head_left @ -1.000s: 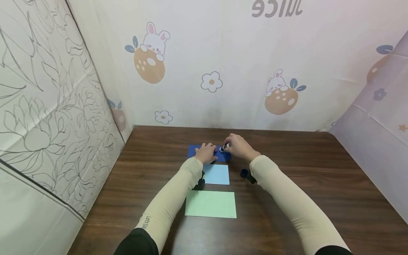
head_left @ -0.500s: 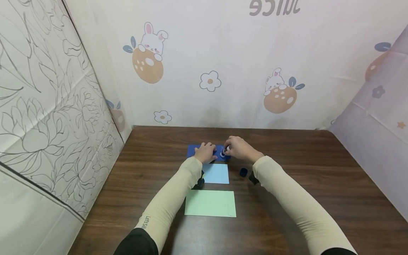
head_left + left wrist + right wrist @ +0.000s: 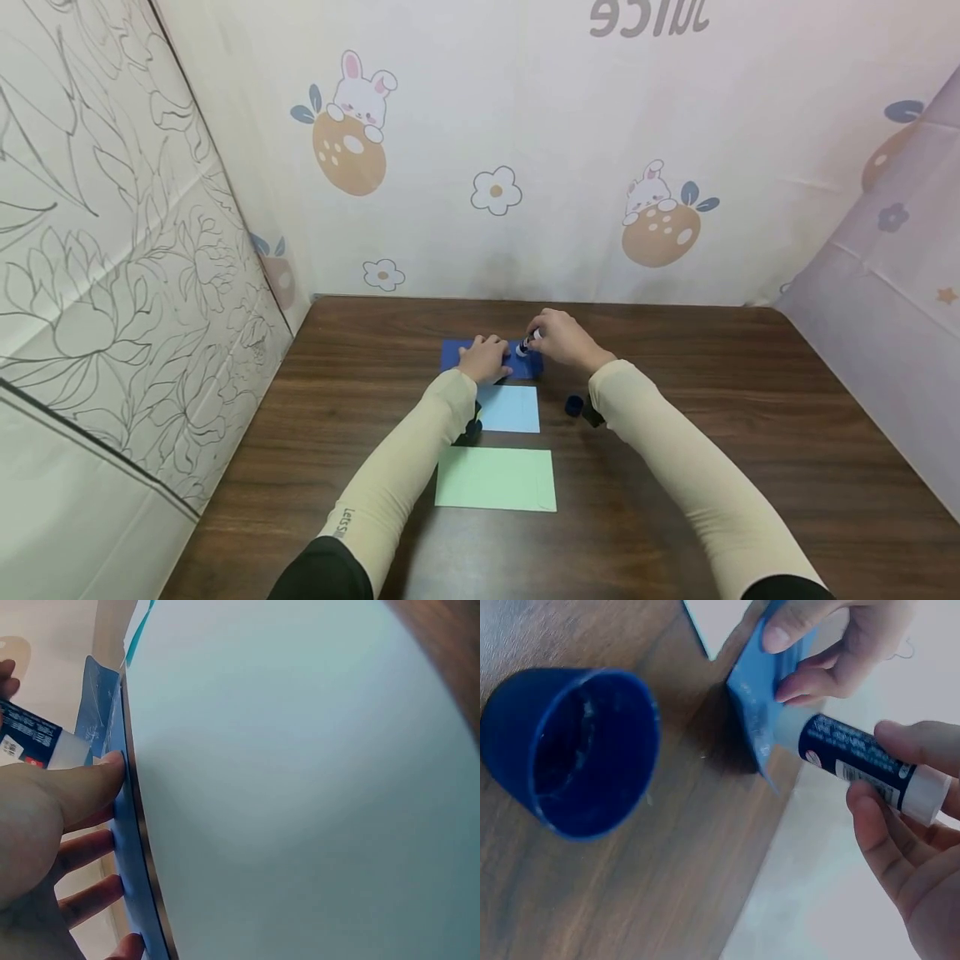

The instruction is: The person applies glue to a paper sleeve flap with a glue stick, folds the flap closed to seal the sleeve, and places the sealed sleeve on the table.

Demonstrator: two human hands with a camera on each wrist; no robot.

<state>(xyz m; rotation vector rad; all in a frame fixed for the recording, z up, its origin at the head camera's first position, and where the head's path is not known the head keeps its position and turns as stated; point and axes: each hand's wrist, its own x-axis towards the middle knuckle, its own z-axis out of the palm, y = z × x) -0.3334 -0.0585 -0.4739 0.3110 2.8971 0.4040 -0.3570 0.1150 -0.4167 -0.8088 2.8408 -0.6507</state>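
A dark blue envelope (image 3: 452, 353) lies at the far side of the table. My left hand (image 3: 483, 361) rests on it, fingers spread across the paper, the thumb at its near edge. In the right wrist view, the right hand (image 3: 919, 817) pinches a glue stick (image 3: 855, 761) between thumb and fingers. The stick is tilted, its white end against the envelope's right part, where whitish smears show. That part bends up in the left wrist view. The glue stick's blue cap (image 3: 592, 757) lies off on the table, its open end facing the hands.
Nearer to me lies a light blue envelope (image 3: 512, 410), partly behind the left forearm. A light green envelope (image 3: 495, 479) is closer still. The brown wooden table (image 3: 675, 500) ends at a printed wall cloth (image 3: 555, 250) just beyond the hands.
The right hand moves the glue stick a short way toward me, then back away, over the envelope's right part. My left hand stays in place.
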